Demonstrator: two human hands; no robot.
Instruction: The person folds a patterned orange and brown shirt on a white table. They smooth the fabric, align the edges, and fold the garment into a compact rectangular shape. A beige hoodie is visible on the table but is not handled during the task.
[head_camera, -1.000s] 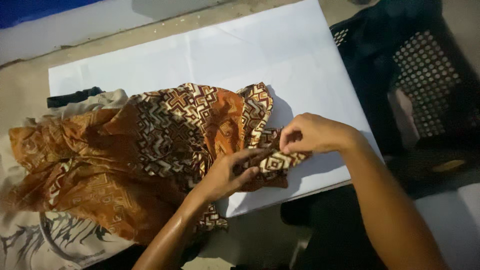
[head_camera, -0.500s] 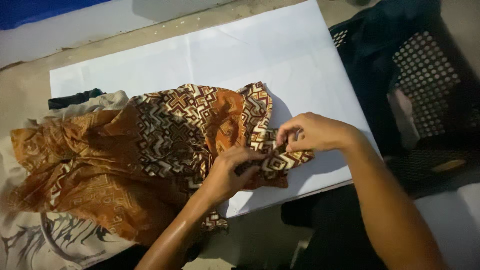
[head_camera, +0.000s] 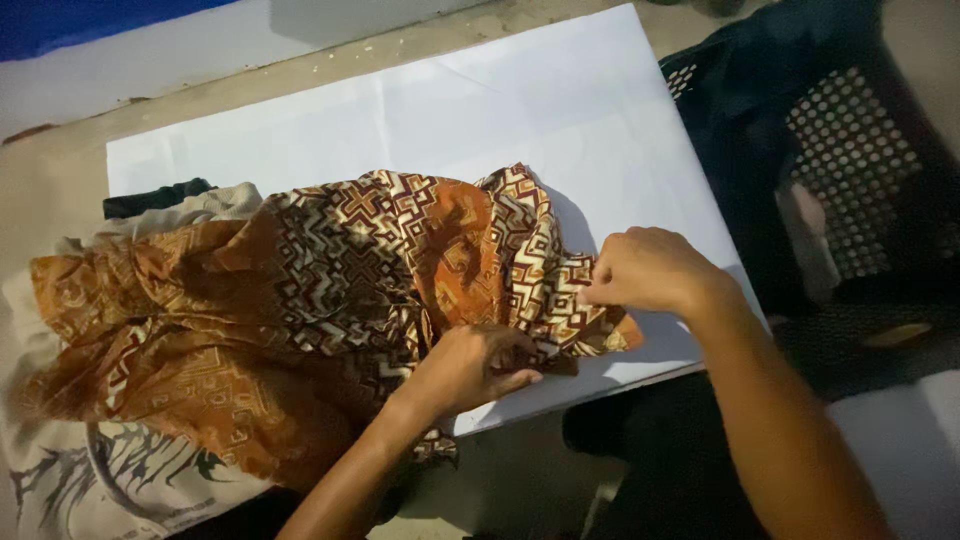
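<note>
On the white rectangular sheet (head_camera: 420, 110), left hand (head_camera: 470, 365) and right hand (head_camera: 645, 270) pinch the crumpled brown patterned batik cloth (head_camera: 330, 300), held slightly apart.

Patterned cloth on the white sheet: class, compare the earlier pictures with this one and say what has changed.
Very little changed. The left hand slid slightly inward along the brown patterned cloth, its grip kept; the right hand still pinches the cloth's edge. The white sheet, black basket and printed garment stayed put.
</note>
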